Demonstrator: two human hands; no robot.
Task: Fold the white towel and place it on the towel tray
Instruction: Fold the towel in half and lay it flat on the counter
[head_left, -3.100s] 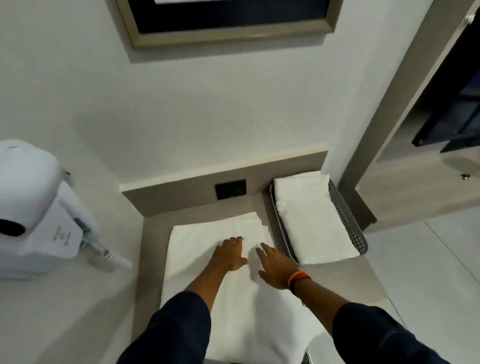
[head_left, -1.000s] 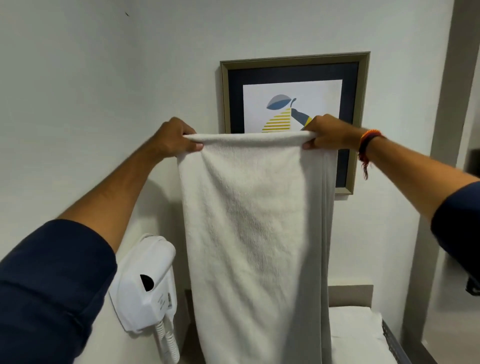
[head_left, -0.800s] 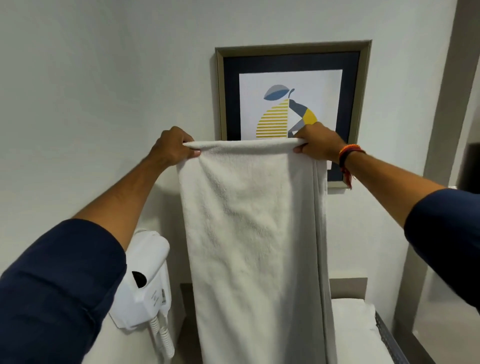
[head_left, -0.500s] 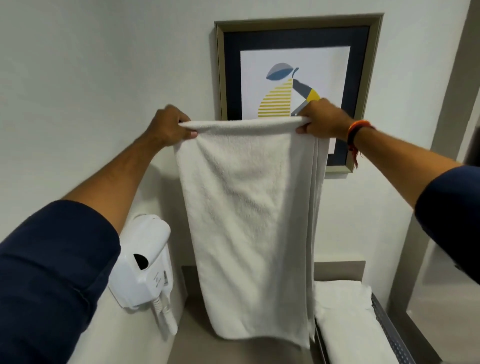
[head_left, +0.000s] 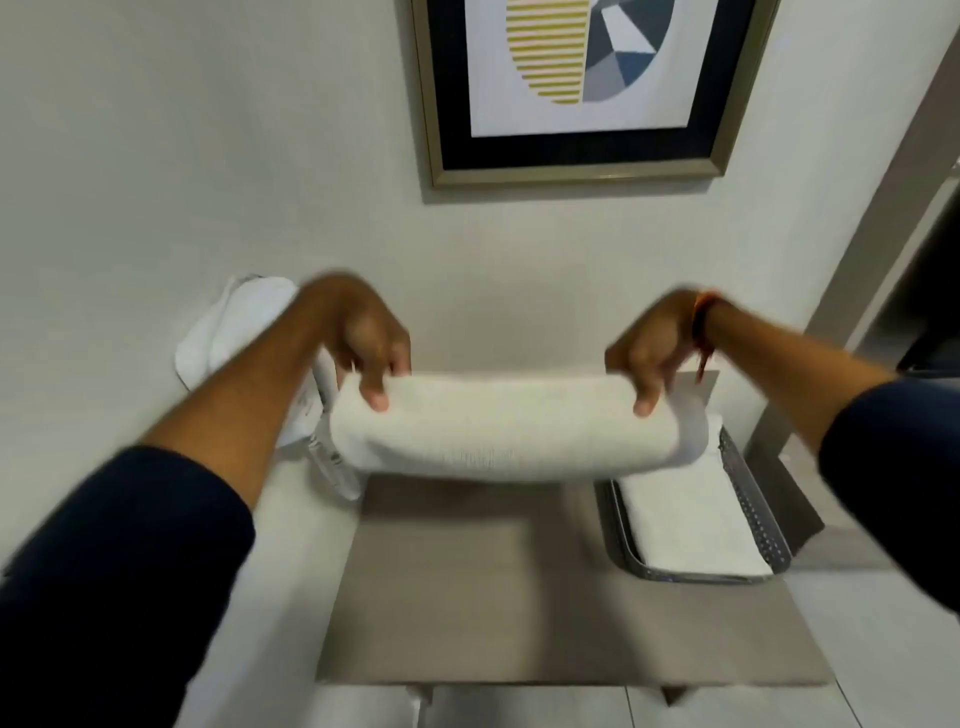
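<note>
- Worktop (head_left: 519, 597): grey-brown slab against the wall; its bare middle lies directly below the held towel.
- Framed picture (head_left: 576, 88): on the wall well above the worktop, cut off by the top edge of the view.
- White towel (head_left: 498, 426): held in the air above the worktop, not touching it, doubled into a thick horizontal band; blurred, so the number of layers cannot be counted. Its right end hangs over the back of the tray.
- Towel tray (head_left: 758, 525): grey, perforated wall, on the right side of the worktop; a folded white towel (head_left: 685, 525) already lies inside it.
- Wall-mounted dryer (head_left: 239, 322): white, left of the worktop, mostly hidden behind the left forearm.
- Left hand (head_left: 363, 338): clamped on the towel's left end, fingers curled over the top edge.
- Right hand (head_left: 654, 348): clamped on the towel's right end, orange band at the wrist.
- Progress, as judged: folding is well along, perhaps near its final size; still to do are any last fold or squaring and setting the towel on the tray.
</note>
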